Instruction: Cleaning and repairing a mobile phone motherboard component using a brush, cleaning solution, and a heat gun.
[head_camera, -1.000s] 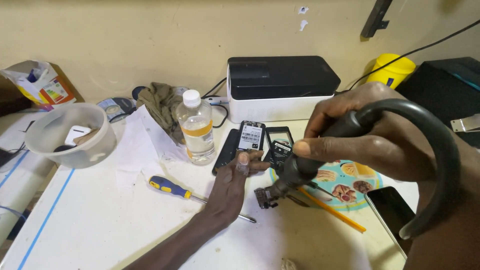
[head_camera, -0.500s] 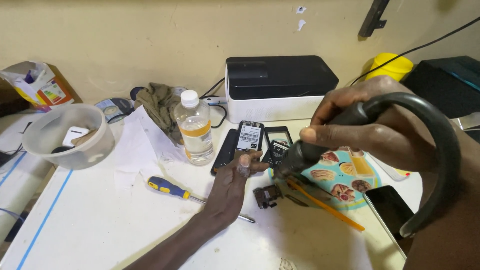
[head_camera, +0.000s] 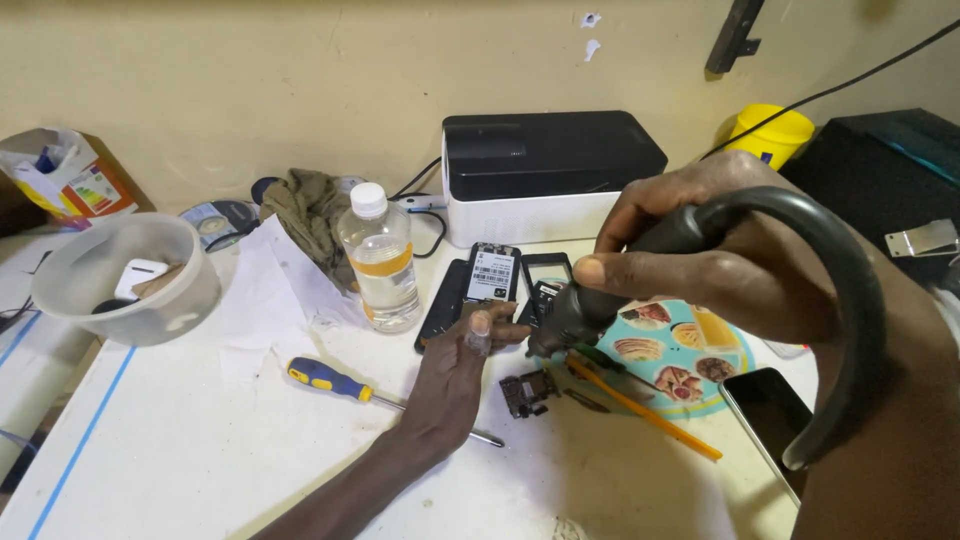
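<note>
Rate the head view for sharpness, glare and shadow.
Head view: the bottle and screwdriver are sharp; the right hand and its hose, close to the lens, look oversized and slightly soft; light is even, shadows soft under the left hand; mild sheen on the phone screen.

One head view, looking down and forward over the counter (head_camera: 180, 440), close above it, facing the far wall (head_camera: 300, 80).

Black hot-air tool handle with curved black hose (head_camera: 690, 232), blue-and-yellow-handled screwdriver (head_camera: 330, 379), clear plastic bottle with orange band and white cap (head_camera: 379, 262), black-topped white box (head_camera: 545, 170), yellow pencil (head_camera: 645, 408), round teal mat with food pictures (head_camera: 690, 355), translucent white bowl (head_camera: 125, 280)
</note>
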